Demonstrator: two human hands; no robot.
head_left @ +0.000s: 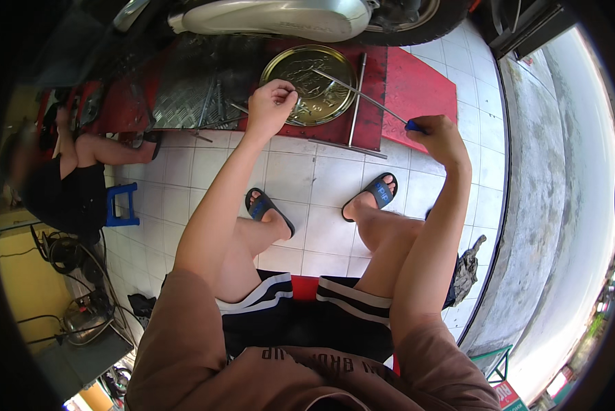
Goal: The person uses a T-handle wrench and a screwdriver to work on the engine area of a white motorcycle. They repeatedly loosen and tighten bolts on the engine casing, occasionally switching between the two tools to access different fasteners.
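Observation:
My right hand point(441, 139) is closed round the blue handle of a long screwdriver point(383, 109). Its thin metal shaft points up and left, and the tip is over a round gold-coloured tray point(280, 60). Small metal parts lie in the tray, too small to name. At the tray's lower left edge is my left hand point(272, 108), its fingers curled in and thumb close to them. Whatever those fingers may pinch is not clear. A straight metal rod point(355, 109) lies just right of the tray.
The tray stands on a red platform point(420, 96) with a metal tread plate point(184, 96). Beyond it is a motorcycle with a silver cover point(273, 19) and wheel point(427, 27). At left, another person point(61, 185) sits near a blue stool point(122, 204). A wall point(547, 151) borders the right.

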